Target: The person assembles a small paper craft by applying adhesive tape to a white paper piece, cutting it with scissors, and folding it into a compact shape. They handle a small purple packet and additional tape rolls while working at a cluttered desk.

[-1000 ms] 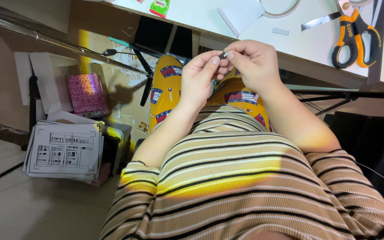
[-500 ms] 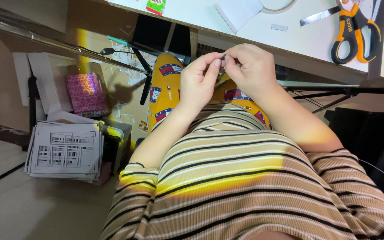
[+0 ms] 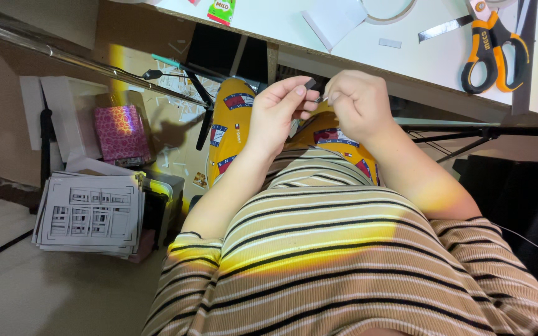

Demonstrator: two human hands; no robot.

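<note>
My left hand [image 3: 276, 115] and my right hand [image 3: 361, 102] meet just below the edge of the white desk [image 3: 281, 28], above my lap. The left thumb and forefinger pinch a small dark piece [image 3: 311, 82]. The right hand's fingertips are closed against the lower end of that same piece, touching the left fingers. What the piece is stays too small to tell. Below the hands are my striped shirt [image 3: 344, 261] and yellow patterned trousers [image 3: 230, 134].
On the desk lie orange-and-black scissors [image 3: 492, 48], a grey strip [image 3: 443, 28], a white folded paper [image 3: 334, 18], a tape ring [image 3: 396, 11] and a green carton [image 3: 221, 9]. On the floor at left sit a stack of printed sheets [image 3: 91, 214] and a pink box [image 3: 121, 134]. A metal pole [image 3: 82, 62] crosses.
Both hands stay joined and have drifted slightly up toward the desk edge. The dark piece now shows more clearly at the left fingertips.
</note>
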